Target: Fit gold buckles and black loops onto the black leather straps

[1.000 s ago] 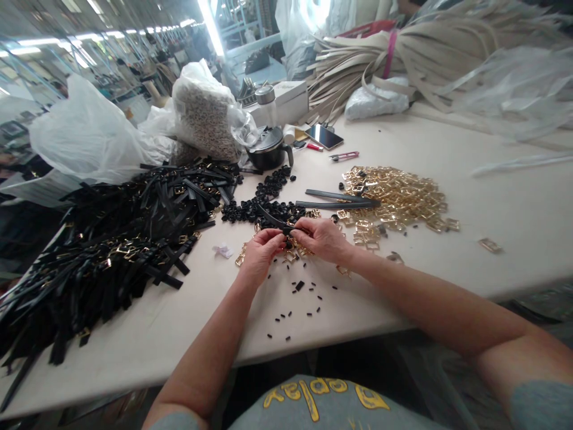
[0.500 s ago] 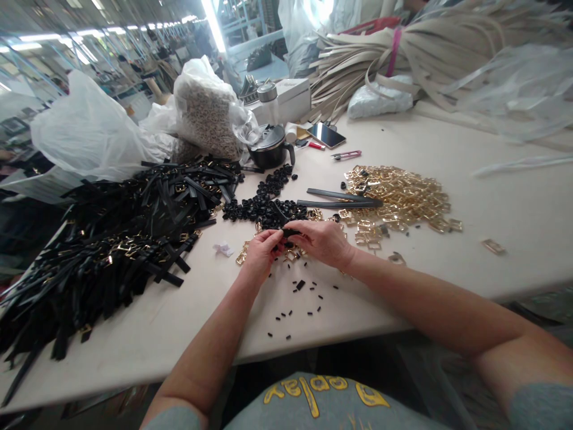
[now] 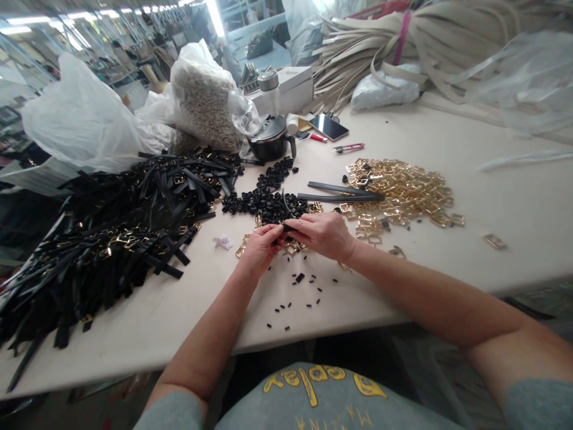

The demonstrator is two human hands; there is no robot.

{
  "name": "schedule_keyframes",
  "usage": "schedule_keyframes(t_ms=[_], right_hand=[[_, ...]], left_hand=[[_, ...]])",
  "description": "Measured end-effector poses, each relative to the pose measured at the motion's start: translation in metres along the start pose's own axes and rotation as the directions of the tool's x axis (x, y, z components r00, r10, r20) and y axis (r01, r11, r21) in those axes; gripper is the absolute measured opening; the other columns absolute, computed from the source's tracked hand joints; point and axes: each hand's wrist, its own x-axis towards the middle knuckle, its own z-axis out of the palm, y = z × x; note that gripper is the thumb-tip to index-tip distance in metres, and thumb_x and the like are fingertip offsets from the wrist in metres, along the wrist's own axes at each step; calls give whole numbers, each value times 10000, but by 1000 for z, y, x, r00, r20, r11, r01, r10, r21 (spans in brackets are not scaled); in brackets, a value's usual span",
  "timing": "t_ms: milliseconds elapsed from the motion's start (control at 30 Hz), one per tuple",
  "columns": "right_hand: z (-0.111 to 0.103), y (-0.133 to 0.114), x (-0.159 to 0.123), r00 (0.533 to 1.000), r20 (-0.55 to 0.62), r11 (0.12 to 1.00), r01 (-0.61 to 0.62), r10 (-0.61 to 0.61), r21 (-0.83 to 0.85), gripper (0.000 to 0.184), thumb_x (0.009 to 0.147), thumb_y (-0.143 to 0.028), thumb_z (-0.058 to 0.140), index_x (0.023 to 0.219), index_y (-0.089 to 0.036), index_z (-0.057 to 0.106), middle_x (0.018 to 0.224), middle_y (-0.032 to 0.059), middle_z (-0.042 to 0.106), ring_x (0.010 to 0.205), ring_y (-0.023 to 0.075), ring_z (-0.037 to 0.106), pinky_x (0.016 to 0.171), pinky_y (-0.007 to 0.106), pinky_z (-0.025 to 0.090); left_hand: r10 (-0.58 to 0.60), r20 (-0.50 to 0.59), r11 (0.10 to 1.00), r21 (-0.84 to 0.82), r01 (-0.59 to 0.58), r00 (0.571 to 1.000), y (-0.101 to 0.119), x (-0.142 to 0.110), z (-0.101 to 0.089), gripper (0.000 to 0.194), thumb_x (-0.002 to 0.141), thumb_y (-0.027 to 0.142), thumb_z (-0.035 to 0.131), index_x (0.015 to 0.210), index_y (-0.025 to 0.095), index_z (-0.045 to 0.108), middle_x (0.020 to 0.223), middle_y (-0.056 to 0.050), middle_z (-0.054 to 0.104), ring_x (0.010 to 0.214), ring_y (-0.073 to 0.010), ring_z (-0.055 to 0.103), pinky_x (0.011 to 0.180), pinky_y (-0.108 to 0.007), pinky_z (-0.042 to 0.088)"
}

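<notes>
My left hand and my right hand meet at the middle of the table, fingers pinched together on a narrow black strap that curves away toward the pile of black loops. Gold buckles lie heaped to the right of my right hand, with two black straps laid across their near edge. A few gold buckles rest under my hands. Small black bits are scattered on the table just in front of my wrists.
A big heap of black straps with gold buckles fills the left side. Behind stand a black pot, plastic bags, a phone, pink snips and bundled beige straps. One lone buckle lies far right.
Both hands stay pinched on the black strap and work it in place. The visible length of strap beyond my fingers has grown shorter. The view has tilted slightly.
</notes>
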Motion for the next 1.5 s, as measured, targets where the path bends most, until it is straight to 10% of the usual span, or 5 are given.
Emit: schedule_keyframes(t_ms=[433, 867, 1500], right_hand=[[-8, 4, 1, 998, -59, 1000, 0, 0, 11, 334, 968, -350, 451, 844, -187, 715, 752, 42, 681, 635, 122, 537, 588, 270, 299], [3, -2, -1, 986, -87, 980, 127, -142, -153, 344, 982, -325, 442, 782, -182, 682, 664, 8, 612, 571, 100, 461, 543, 274, 209], [-2, 3, 0, 992, -68, 981, 94, -107, -170, 329, 973, -340, 458, 782, -178, 670, 676, 12, 603, 576, 102, 432, 540, 282, 186]], left_hand=[[27, -11, 986, -163, -28, 1000, 10, -4, 4, 162, 796, 207, 635, 932, 140, 689, 931, -82, 725, 827, -137, 682, 772, -242, 556], [44, 46, 986, -165, -36, 998, 5, -6, 8, 525, 640, 0, 517, 1129, 153, 631, 1250, -95, 654, 1162, -207, 611, 1045, -350, 446], [158, 108, 981, 97, -169, 981, -8, -2, 4, 399, 768, 175, 692, 1165, 202, 658, 1080, -51, 695, 947, -146, 654, 852, -264, 545]])
